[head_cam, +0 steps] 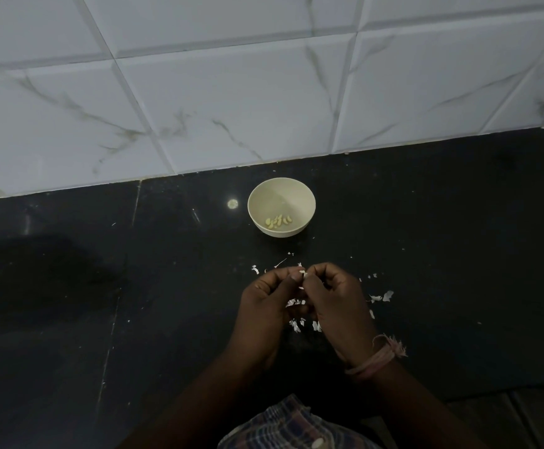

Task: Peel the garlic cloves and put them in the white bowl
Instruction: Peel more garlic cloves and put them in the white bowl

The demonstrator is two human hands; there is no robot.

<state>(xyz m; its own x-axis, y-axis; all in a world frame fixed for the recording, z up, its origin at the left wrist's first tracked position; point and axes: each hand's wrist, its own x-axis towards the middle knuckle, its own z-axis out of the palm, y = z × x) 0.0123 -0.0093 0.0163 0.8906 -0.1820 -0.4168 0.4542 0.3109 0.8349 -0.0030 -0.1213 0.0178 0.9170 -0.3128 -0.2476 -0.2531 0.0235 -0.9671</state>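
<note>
Both hands, left hand (266, 298) and right hand (335, 294), pinch one garlic clove (302, 275).

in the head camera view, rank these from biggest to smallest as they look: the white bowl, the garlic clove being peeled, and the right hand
1. Right hand, though it is nearer the camera, so this is unsure.
2. White bowl.
3. Garlic clove, mostly hidden by fingers.

Black counter (442, 254) bears white bowl (257, 192) and scattered garlic skins (383, 297).
</note>
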